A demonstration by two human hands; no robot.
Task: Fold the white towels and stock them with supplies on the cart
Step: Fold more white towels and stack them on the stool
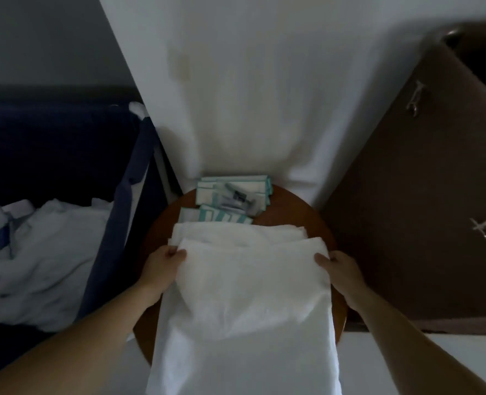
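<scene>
A white towel (pixel 247 303) hangs over the near edge of a round brown table (pixel 293 206). My left hand (pixel 164 266) grips its upper left corner and my right hand (pixel 341 269) grips its upper right corner. Under its far edge lies another folded white towel (pixel 236 233). Behind the towels, teal-and-white supply packets (pixel 233 192) lie in a pile on the table, with a few small dark tubes on top.
A dark blue fabric cart bin (pixel 116 223) stands at the left, holding crumpled white linen (pixel 42 252). A white wall corner (pixel 264 95) rises behind the table. A brown cabinet (pixel 421 209) with metal handles is at the right.
</scene>
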